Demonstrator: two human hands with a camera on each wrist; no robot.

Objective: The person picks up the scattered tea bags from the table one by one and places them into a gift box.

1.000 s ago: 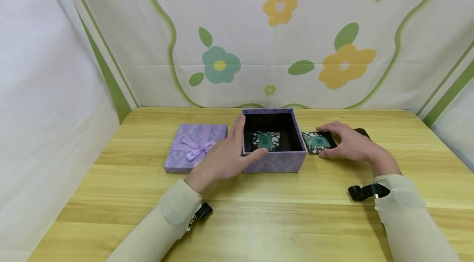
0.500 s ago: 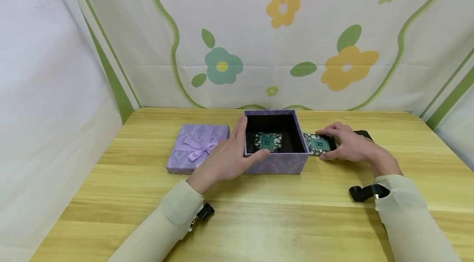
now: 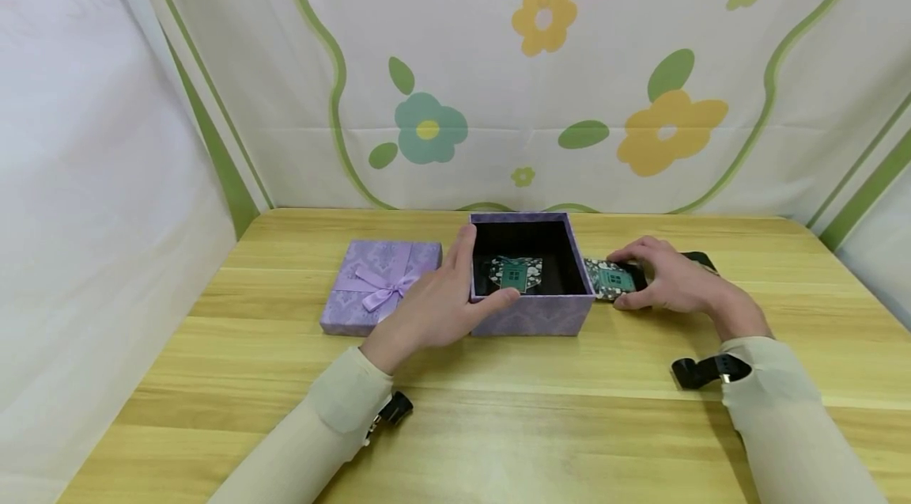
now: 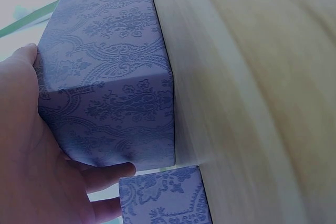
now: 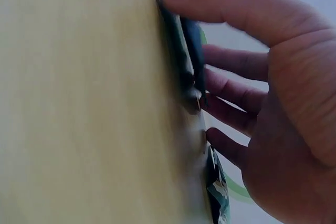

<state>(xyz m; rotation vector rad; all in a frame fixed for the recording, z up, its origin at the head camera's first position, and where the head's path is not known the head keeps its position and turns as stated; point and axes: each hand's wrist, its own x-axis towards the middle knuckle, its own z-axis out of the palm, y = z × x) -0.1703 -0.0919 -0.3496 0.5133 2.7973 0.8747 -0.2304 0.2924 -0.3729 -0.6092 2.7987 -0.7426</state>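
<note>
Midway through filling the open purple box (image 3: pixel 530 306), by the look of it: one floral packet (image 3: pixel 514 273) already down on the black lining at centre frame, a second packet (image 3: pixel 609 280) flat on the wooden table (image 3: pixel 498 425) just right of the box wall.

Left hand (image 3: pixel 436 302) braced against the box's near-left corner, thumb hooked over the front rim, fingers (image 4: pixel 107 174) curled along the left wall in the wrist view. Right hand (image 3: pixel 665 278) arched over the second packet at right of centre, thumb and fingers (image 5: pixel 231 90) slightly spread and closing on its edges; pinched or merely touched, hard to tell, since the wrist view is blurred.

Next move, judged from this: a firm pinch on the thin packet's edges, a lift clear of the table, then a carry leftward over the box wall and down beside the first.

Box rigid card, square, printed with a paisley pattern, dark inside. Lid (image 3: pixel 379 285) at left of centre, same paper, satin bow on top, flat on the table and just beside the left hand. Packets thin, flat, dark with white flowers and a teal panel. Table pale yellow wood grain, smooth. Flowered cloth backdrop (image 3: pixel 541 69) across the upper frame.
</note>
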